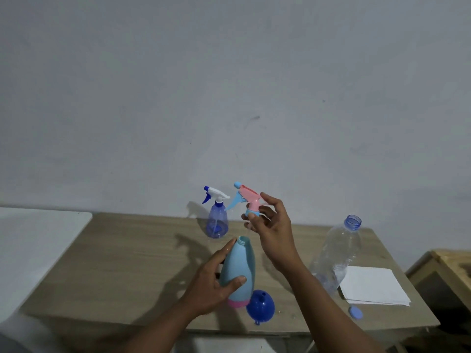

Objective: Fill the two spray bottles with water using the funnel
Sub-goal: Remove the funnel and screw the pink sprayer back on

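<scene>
My left hand point(211, 281) grips the light blue spray bottle point(239, 268), which stands on the wooden table point(122, 263) with its neck uncapped. Above it my right hand point(270, 233) holds that bottle's pink and light blue spray head point(248, 200), lifted clear of the neck. A clear blue spray bottle point(217, 221) with a white and blue trigger head stands capped behind, near the wall. The blue funnel point(260, 307) lies upside down on the table, right beside the light blue bottle's pink base. A large clear water bottle point(336, 253) stands uncapped at the right.
A blue bottle cap point(355, 312) lies near the table's front right edge. A stack of white paper napkins point(374, 286) rests at the right. A white surface point(33, 238) adjoins the table on the left, and a wooden piece of furniture point(451, 263) stands at far right.
</scene>
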